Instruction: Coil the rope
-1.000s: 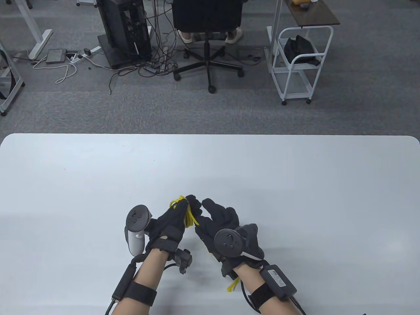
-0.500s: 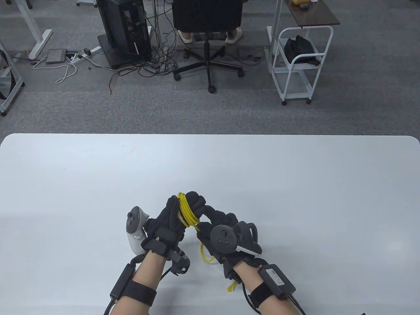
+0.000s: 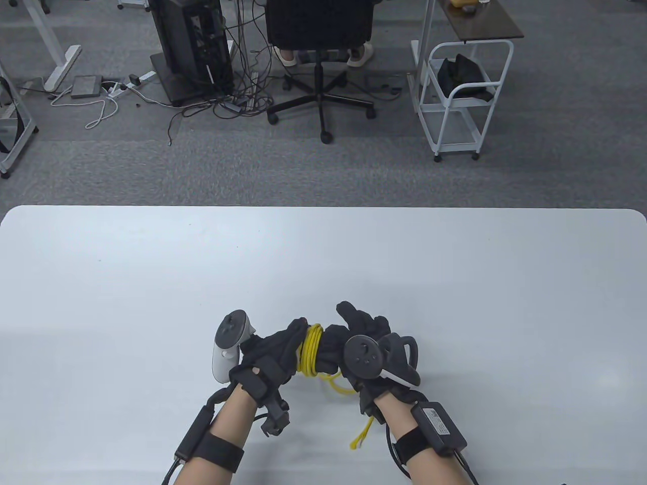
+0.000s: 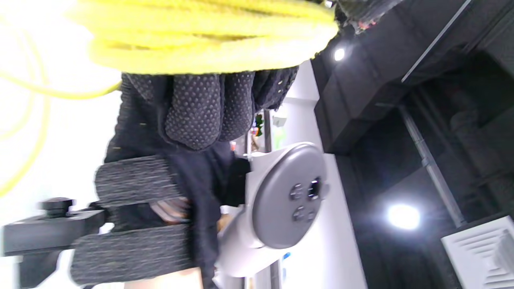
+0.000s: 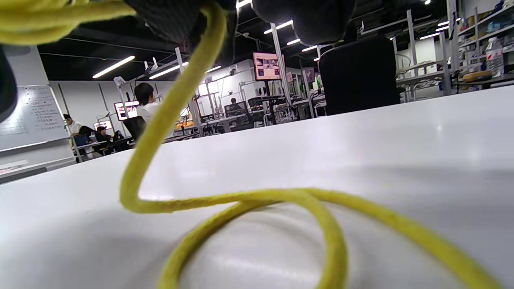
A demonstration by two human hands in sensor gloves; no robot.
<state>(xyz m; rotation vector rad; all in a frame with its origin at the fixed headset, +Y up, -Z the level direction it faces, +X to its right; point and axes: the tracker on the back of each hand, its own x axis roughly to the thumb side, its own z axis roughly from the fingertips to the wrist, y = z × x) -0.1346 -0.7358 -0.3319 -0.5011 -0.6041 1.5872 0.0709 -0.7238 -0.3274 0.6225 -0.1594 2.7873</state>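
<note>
A yellow rope (image 3: 311, 349) is wound in several turns around the fingers of my left hand (image 3: 280, 348), which points right, low over the white table (image 3: 455, 283). My right hand (image 3: 356, 319) is right beside the coil and touches it, and it holds the loose strand. That strand loops on the table below the hands (image 3: 339, 386) and ends in a frayed tip (image 3: 360, 438). The left wrist view shows the coil (image 4: 200, 36) above the right hand's dotted fingers (image 4: 196, 116). The right wrist view shows the strand (image 5: 249, 198) hanging from the right fingers (image 5: 305, 16) and curling on the table.
The hands work near the front middle of the table. Beyond its far edge, on the floor, are an office chair (image 3: 319, 30), a computer tower (image 3: 189, 45) with cables, and a white cart (image 3: 457, 96).
Both hands have moved right and down toward the table. The left hand has turned from pointing up to pointing right, with the coil on it. The loose strand has become shorter.
</note>
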